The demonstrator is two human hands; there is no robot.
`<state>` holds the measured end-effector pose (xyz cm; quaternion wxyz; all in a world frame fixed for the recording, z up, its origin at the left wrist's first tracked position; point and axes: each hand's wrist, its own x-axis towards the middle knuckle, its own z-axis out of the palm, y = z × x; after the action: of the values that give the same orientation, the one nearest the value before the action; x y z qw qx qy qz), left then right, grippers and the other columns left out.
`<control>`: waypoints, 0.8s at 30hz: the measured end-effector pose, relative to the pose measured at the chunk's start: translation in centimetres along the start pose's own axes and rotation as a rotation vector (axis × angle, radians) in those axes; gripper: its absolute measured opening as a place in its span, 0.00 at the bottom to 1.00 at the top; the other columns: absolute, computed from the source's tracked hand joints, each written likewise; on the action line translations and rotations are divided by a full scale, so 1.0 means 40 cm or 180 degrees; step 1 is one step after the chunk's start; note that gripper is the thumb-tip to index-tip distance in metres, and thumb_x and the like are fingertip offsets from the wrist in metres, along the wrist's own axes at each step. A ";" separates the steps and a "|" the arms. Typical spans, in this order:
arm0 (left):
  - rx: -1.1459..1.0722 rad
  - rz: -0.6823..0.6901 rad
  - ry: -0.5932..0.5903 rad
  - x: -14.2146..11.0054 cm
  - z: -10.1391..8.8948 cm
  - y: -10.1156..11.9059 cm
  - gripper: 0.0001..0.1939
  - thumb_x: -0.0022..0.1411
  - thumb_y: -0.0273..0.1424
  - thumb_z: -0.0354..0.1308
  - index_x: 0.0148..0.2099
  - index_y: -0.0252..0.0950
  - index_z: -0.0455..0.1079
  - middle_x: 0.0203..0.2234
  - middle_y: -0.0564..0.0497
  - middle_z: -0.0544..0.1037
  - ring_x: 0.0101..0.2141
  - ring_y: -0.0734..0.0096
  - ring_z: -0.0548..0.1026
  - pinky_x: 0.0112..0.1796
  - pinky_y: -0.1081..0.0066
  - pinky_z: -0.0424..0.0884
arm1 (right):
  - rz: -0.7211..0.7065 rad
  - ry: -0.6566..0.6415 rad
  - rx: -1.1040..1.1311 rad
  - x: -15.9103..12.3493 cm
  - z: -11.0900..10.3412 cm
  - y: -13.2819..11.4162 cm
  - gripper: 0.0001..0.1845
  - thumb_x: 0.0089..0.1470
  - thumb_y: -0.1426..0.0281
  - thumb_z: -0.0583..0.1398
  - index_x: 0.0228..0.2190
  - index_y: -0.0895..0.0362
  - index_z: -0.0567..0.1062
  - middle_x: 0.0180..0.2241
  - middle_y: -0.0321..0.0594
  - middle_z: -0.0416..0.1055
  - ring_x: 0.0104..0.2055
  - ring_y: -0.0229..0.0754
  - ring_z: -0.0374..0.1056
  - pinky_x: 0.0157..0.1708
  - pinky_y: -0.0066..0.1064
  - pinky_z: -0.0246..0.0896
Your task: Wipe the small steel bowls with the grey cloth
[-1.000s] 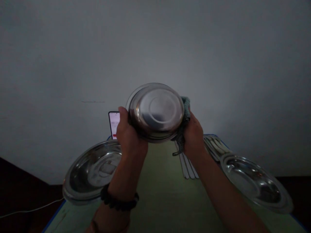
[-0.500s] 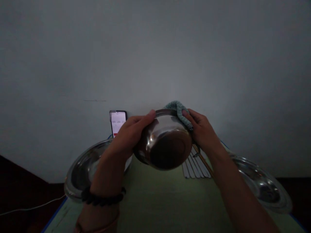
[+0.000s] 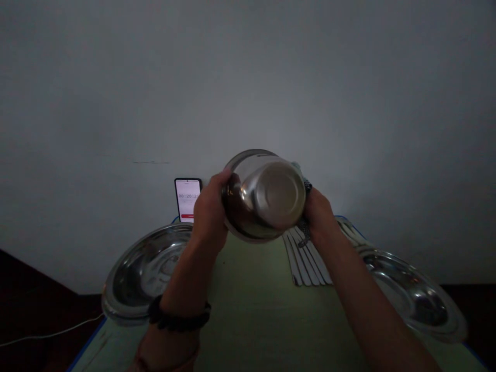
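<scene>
I hold a shiny steel bowl (image 3: 267, 199) up in front of me above the table, its round base turned toward me. My left hand (image 3: 209, 217) is closed on its left rim. My right hand (image 3: 320, 214) grips the right rim, with a teal cloth (image 3: 306, 188) pressed between the fingers and the bowl. Most of the cloth is hidden behind the bowl; a dark end hangs down below my right hand.
A large steel plate (image 3: 143, 274) lies at the table's left edge and another steel plate (image 3: 416, 297) at the right. Several pale flat utensils (image 3: 306, 256) lie at the back of the green table (image 3: 251, 320). A phone (image 3: 188, 199) with a lit screen leans against the wall.
The bowl has tipped up from lying low with its rim on top, so its base faces me again. Both hands rose with it; the cloth slipped mostly behind the bowl.
</scene>
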<state>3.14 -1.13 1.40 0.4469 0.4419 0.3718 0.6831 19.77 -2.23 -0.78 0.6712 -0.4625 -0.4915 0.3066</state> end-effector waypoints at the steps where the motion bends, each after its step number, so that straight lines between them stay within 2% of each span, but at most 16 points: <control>1: 0.0137 -0.0129 -0.0341 0.001 -0.008 0.006 0.14 0.54 0.43 0.59 0.26 0.37 0.72 0.19 0.55 0.73 0.22 0.75 0.70 0.24 0.75 0.67 | -0.0039 -0.0095 -0.0023 0.006 -0.015 -0.006 0.17 0.52 0.56 0.57 0.33 0.55 0.78 0.29 0.34 0.76 0.31 0.39 0.70 0.35 0.31 0.64; 4: 0.0591 -0.0403 -0.1210 0.000 -0.029 0.021 0.17 0.53 0.45 0.60 0.23 0.36 0.73 0.18 0.54 0.74 0.19 0.76 0.68 0.21 0.76 0.64 | -0.0099 -0.0554 -0.0101 0.013 -0.044 -0.022 0.16 0.50 0.55 0.61 0.29 0.54 0.77 0.26 0.31 0.74 0.29 0.37 0.68 0.33 0.28 0.61; 6: 0.0749 -0.0463 -0.1446 -0.004 -0.034 0.030 0.18 0.53 0.45 0.61 0.22 0.36 0.73 0.16 0.54 0.72 0.17 0.78 0.66 0.18 0.76 0.60 | -0.0196 -0.0843 -0.0211 0.010 -0.045 -0.028 0.16 0.50 0.54 0.61 0.28 0.54 0.77 0.26 0.30 0.73 0.29 0.36 0.67 0.32 0.27 0.60; 8: 0.0687 -0.0560 -0.1465 -0.008 -0.034 0.036 0.19 0.52 0.46 0.62 0.20 0.36 0.71 0.13 0.55 0.70 0.14 0.79 0.63 0.15 0.76 0.56 | -0.0272 -0.0852 -0.0178 0.006 -0.033 -0.026 0.16 0.51 0.54 0.61 0.27 0.54 0.77 0.26 0.30 0.73 0.29 0.35 0.67 0.34 0.28 0.60; 10: 0.0448 -0.0612 -0.1309 -0.009 -0.029 0.037 0.21 0.52 0.46 0.61 0.18 0.36 0.68 0.11 0.55 0.67 0.12 0.79 0.61 0.13 0.75 0.53 | -0.0321 -0.0591 0.0068 0.003 -0.013 -0.017 0.16 0.50 0.54 0.61 0.27 0.54 0.77 0.25 0.30 0.72 0.29 0.36 0.67 0.35 0.28 0.61; 12: 0.0073 -0.0502 -0.0920 -0.006 -0.020 0.031 0.20 0.52 0.46 0.62 0.19 0.37 0.68 0.11 0.56 0.68 0.12 0.78 0.63 0.14 0.75 0.57 | -0.0233 -0.0205 0.0519 -0.002 0.012 0.000 0.15 0.51 0.55 0.61 0.29 0.53 0.77 0.26 0.30 0.73 0.30 0.36 0.67 0.35 0.29 0.62; 16: -0.0731 0.0002 0.0077 -0.005 0.014 -0.001 0.15 0.54 0.44 0.61 0.25 0.38 0.70 0.18 0.57 0.72 0.22 0.75 0.73 0.26 0.74 0.69 | 0.0482 0.0561 0.1475 -0.021 0.070 0.035 0.11 0.50 0.60 0.60 0.30 0.54 0.76 0.30 0.32 0.75 0.32 0.36 0.68 0.33 0.28 0.65; 18: -0.0995 0.0199 0.0388 -0.012 0.036 -0.019 0.14 0.56 0.44 0.59 0.30 0.39 0.72 0.23 0.56 0.75 0.30 0.73 0.76 0.33 0.74 0.71 | 0.0977 0.0590 0.1760 -0.033 0.096 0.045 0.08 0.48 0.64 0.61 0.28 0.56 0.76 0.29 0.34 0.76 0.31 0.36 0.69 0.33 0.28 0.66; 21: -0.1306 0.0340 0.0671 -0.022 0.059 -0.032 0.14 0.57 0.44 0.58 0.34 0.39 0.74 0.31 0.55 0.78 0.40 0.70 0.77 0.41 0.74 0.71 | 0.1586 0.0374 0.1975 -0.042 0.118 0.056 0.07 0.48 0.66 0.60 0.29 0.57 0.75 0.30 0.37 0.76 0.30 0.36 0.70 0.32 0.29 0.67; 22: -0.1414 0.0294 0.0686 -0.022 0.061 -0.031 0.13 0.58 0.43 0.57 0.35 0.38 0.74 0.32 0.55 0.78 0.43 0.69 0.76 0.42 0.73 0.71 | 0.1633 0.0319 0.1969 -0.040 0.118 0.060 0.07 0.47 0.67 0.60 0.30 0.57 0.75 0.31 0.37 0.76 0.31 0.37 0.70 0.33 0.29 0.68; 24: -0.1637 0.0064 0.0536 -0.016 0.056 -0.022 0.13 0.60 0.40 0.55 0.36 0.37 0.74 0.35 0.52 0.79 0.45 0.67 0.76 0.45 0.71 0.71 | 0.1367 0.0341 0.1837 -0.029 0.110 0.067 0.09 0.48 0.65 0.61 0.33 0.56 0.75 0.36 0.37 0.76 0.36 0.38 0.71 0.37 0.30 0.68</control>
<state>5.61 -1.18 1.18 0.5052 0.2592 0.2175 0.7939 15.35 -0.80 -3.32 0.7192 -0.3621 -0.2405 0.5420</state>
